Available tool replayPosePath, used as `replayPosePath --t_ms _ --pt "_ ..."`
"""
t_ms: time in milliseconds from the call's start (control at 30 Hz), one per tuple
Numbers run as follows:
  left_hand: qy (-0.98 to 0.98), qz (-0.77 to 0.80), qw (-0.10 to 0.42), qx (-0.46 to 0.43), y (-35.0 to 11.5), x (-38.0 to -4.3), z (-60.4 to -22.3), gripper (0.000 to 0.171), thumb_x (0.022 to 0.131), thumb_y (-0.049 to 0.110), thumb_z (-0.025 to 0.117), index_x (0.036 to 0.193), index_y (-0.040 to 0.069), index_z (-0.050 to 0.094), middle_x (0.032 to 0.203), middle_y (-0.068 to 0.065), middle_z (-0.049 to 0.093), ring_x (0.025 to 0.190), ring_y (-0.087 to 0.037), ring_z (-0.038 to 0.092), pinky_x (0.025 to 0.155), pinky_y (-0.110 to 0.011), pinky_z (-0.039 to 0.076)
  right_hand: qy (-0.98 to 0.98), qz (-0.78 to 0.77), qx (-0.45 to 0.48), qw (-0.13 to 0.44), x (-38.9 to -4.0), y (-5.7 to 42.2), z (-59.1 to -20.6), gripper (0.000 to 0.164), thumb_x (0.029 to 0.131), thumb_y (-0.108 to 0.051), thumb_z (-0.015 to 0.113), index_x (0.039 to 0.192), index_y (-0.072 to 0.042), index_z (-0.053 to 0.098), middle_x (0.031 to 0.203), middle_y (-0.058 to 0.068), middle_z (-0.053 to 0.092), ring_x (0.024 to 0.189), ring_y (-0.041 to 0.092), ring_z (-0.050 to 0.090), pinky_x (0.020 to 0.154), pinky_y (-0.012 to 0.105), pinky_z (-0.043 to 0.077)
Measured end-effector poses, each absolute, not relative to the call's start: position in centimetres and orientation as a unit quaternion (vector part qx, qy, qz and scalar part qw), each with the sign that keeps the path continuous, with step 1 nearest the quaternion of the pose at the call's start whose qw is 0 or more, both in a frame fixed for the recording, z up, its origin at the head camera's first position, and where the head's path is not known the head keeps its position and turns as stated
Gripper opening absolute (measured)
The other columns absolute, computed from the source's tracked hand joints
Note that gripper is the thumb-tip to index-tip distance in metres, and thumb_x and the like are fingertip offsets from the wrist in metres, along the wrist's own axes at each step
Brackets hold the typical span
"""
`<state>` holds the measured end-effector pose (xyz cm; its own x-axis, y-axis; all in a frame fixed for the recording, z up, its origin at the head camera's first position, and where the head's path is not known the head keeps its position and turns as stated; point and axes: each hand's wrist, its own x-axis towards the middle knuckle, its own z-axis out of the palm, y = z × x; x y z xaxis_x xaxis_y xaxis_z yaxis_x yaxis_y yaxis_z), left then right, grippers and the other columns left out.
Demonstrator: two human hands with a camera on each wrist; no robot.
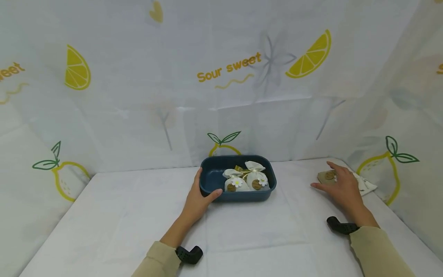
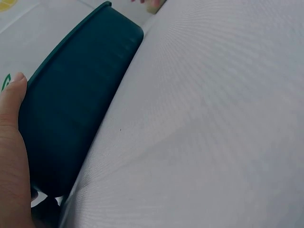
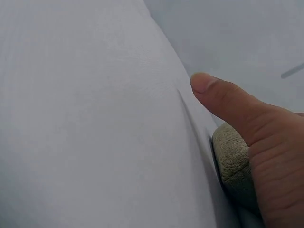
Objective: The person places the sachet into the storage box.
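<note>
left hand (image 1: 196, 200) grips the near left corner of a dark blue plastic-looking rectangular box (image 1: 242, 197), thumb on its near side; inside, crowded to the right, sit two small white cloth pouches (image 1: 257, 181) with brown round patches and white flowers. farther right, the right hand (image 1: 345, 189), thumb and fingers parted, is over a beige-and-white cloth pouch (image 1: 324, 177) near the right edge of the white cloth-covered table (image 1: 259, 231); i cannot tell if they touch. a clumsy nudge might push that half-hidden pouch off the edge, and uneven pressure on one corner might swing the box askew.
</note>
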<state>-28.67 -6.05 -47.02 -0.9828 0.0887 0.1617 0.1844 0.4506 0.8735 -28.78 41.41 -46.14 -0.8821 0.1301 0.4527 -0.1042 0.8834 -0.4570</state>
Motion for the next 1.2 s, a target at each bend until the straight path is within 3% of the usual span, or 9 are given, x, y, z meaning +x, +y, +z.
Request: replayPosePath --t_ms 133,333,500,633,800,1200 --pt "-0.849 -0.519 0.049 -0.080 -6.05 -28.70 -46.86 0.103 0.085 0.059 0.074 0.163 0.035 0.010 0.170 -0.002 0.020 0.156 -0.033 0.025 0.120 -0.064 0.027 -0.943 0.220 -0.008 0.248 -28.93 41.51 -46.39 0.099 0.071 -0.043 0.090 0.147 0.001 0.046 0.136 0.041 0.049 0.119 0.059 0.048 0.093 0.070 0.040" --pt "-0.849 -0.520 0.047 -0.080 -6.08 -28.75 -46.82 0.104 0.085 0.059 0.074 0.163 0.035 0.010 0.170 -0.002 0.020 0.156 -0.033 0.025 0.120 -0.065 0.027 -0.946 0.212 -0.006 0.244 -28.66 41.30 -46.26 0.078 0.074 -0.044 0.089 0.131 0.001 0.059 0.129 0.037 0.053 0.109 0.057 0.053 0.083 0.067 0.043" --pt "-0.850 -0.519 0.049 -0.078 -6.11 -28.85 -46.90 0.104 0.085 0.060 0.074 0.163 0.035 0.011 0.170 -0.002 0.021 0.156 -0.033 0.026 0.120 -0.065 0.028 -0.953 0.205 -0.018 0.220 -28.60 41.19 -46.27 0.077 0.077 -0.051 0.085 0.131 -0.001 0.060 0.129 0.036 0.053 0.110 0.055 0.054 0.083 0.065 0.045" --pt "-0.850 -0.518 0.048 -0.078 -6.13 -28.86 -46.98 0.103 0.085 0.060 0.074 0.163 0.035 0.011 0.170 -0.003 0.021 0.155 -0.033 0.026 0.119 -0.065 0.028 -0.949 0.207 -0.013 0.239 -28.56 41.33 -46.49 0.062 0.081 -0.041 0.083 0.125 -0.001 0.062 0.122 0.035 0.057 0.100 0.051 0.059 0.075 0.059 0.046" --pt "-0.849 -0.521 0.048 -0.080 -6.16 -28.71 -46.93 0.103 0.085 0.058 0.074 0.163 0.035 0.011 0.170 -0.003 0.021 0.156 -0.034 0.025 0.120 -0.065 0.028 -0.934 0.213 0.015 0.285 -28.72 41.48 -46.73 0.046 0.080 -0.024 0.082 0.116 0.000 0.066 0.110 0.030 0.062 0.087 0.043 0.062 0.065 0.042 0.044" --pt "-0.849 -0.521 0.044 -0.081 -6.01 -28.74 -47.04 0.104 0.085 0.059 0.074 0.163 0.034 0.011 0.171 -0.002 0.019 0.156 -0.033 0.024 0.121 -0.064 0.027 -0.911 0.238 0.025 0.335 -28.43 40.56 -46.01 0.036 0.076 -0.012 0.082 0.109 -0.002 0.070 0.110 0.022 0.064 0.088 0.031 0.059 0.068 0.028 0.039"
